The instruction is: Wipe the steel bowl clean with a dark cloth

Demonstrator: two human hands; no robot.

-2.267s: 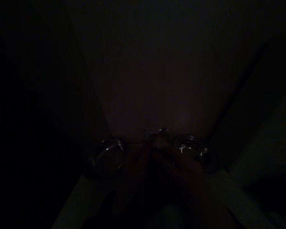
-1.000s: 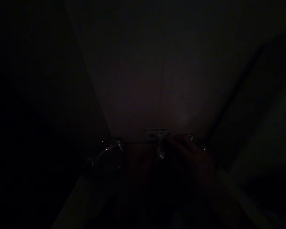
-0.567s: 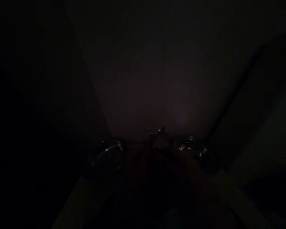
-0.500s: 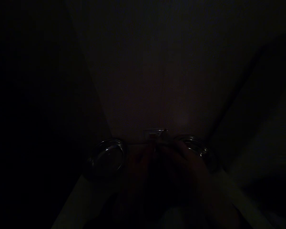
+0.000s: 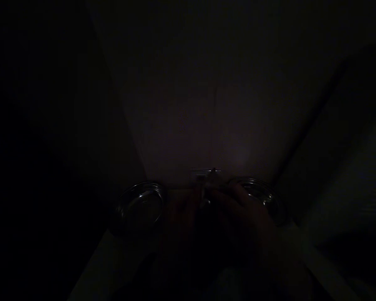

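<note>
The scene is very dark, and only outlines show. My left hand [image 5: 180, 211] is left of centre near the bottom, its fingers drawn in. From the right, my right hand [image 5: 242, 209] reaches inward with fingers bent toward the left one. Both hands meet around something small, with a pale glint [image 5: 204, 202] between them; its kind is too dark to tell. Just beyond the fingertips lies a small flat rectangular object [image 5: 196, 172] with a thin shiny edge.
A round shiny metal bowl [image 5: 146, 219] stands left of my hands. Another metal bowl [image 5: 271, 200] is at the right, partly behind my right hand. Both rest on a pale surface [image 5: 97, 259]. A plain upright panel [image 5: 175, 125] rises behind, with darker side walls.
The picture is dimmer. A pale glint between my hands shows more clearly, and my right fingertips have shifted slightly. The bowls stay in place.
</note>
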